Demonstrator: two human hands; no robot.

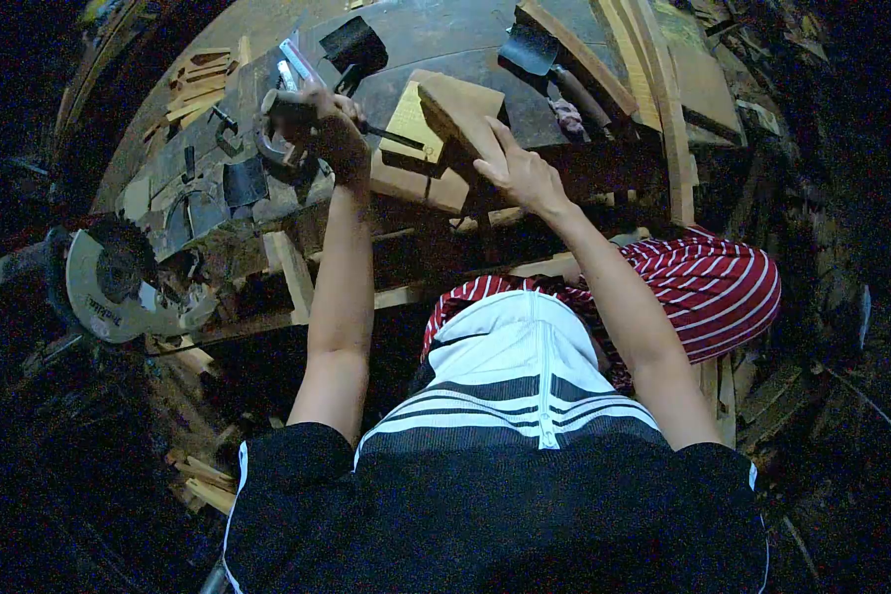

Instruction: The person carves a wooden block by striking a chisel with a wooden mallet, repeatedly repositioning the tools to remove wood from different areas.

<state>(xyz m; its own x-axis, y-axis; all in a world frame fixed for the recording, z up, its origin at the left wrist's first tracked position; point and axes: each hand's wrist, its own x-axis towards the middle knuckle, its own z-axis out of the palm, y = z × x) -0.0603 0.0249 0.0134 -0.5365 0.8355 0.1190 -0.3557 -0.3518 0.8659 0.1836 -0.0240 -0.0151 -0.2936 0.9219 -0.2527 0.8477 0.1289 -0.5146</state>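
Note:
My left hand (339, 134) is closed around a tool with a thick, rounded handle (289, 106) and a thin dark shaft (394, 137). The shaft points right, its tip over a yellowish flat piece (406, 117) on the bench. My right hand (525, 178) grips the near end of a wooden block (462, 117), which slants up and to the left across the yellowish piece. Just below these lies another wooden block (416, 183) at the bench edge. A curved metal piece (269, 139) shows beside my left hand, partly hidden by it.
Dark flat-bladed tools (354, 45) lie along the workbench (436, 35). Wood strips (198, 84) are piled at left, near a circular saw (109, 282). Long boards (668, 119) stand at right. My knee in striped red cloth (713, 292) sits below the bench edge.

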